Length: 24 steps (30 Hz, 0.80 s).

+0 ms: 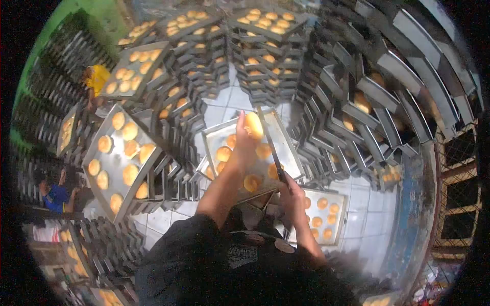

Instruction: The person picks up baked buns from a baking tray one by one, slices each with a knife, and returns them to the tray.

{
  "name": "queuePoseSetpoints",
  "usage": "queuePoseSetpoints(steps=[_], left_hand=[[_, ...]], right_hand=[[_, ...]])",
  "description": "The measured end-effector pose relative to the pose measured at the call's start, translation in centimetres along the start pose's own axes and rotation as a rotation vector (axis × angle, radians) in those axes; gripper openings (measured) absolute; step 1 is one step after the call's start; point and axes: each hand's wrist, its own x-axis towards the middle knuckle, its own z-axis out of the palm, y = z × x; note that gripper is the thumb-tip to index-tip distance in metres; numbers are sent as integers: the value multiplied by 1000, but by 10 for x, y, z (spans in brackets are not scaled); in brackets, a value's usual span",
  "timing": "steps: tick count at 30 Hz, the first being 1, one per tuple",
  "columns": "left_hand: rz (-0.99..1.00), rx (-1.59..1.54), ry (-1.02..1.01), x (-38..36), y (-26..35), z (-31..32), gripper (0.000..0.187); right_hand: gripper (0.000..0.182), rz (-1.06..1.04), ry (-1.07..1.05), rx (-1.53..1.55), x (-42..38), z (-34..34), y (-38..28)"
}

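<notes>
Two hands work over one tray point(293, 153): left hand point(246, 140), fingers closed around a bun point(253, 125); right hand point(291, 196) grips a long blade point(270, 140).

White tiled floor point(224, 99), crowded with crisscross stacks of metal trays point(265, 56) carrying golden buns point(130, 131).
</notes>
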Motion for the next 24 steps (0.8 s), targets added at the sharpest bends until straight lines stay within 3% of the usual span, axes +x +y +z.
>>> queuePoseSetpoints(steps=[1,3,5,8,12,18,22,24], left_hand=[[18,11,-13,-7,2,19,47],[62,-110,260,-21,5,49,45],[70,-124,220,-30,8,61,45],[89,-38,159,-46,9,76,45],[53,62,132,-64,0,84,43],[-18,108,121,-90,-26,98,42],[57,95,100,-76,11,86,42],[32,160,70,-81,11,81,42]], right_hand=[[44,-75,-7,-61,-3,0,-3],[43,-111,-32,-51,-10,-7,-8],[43,55,-90,-47,-20,-16,-35],[43,-73,-47,-22,-31,-17,-12],[43,-83,-16,25,-43,-21,-10],[41,8,-61,-110,-27,-37,-96],[40,-186,0,-173,-55,-32,-31],[40,-111,-28,-103,-62,-34,-29]])
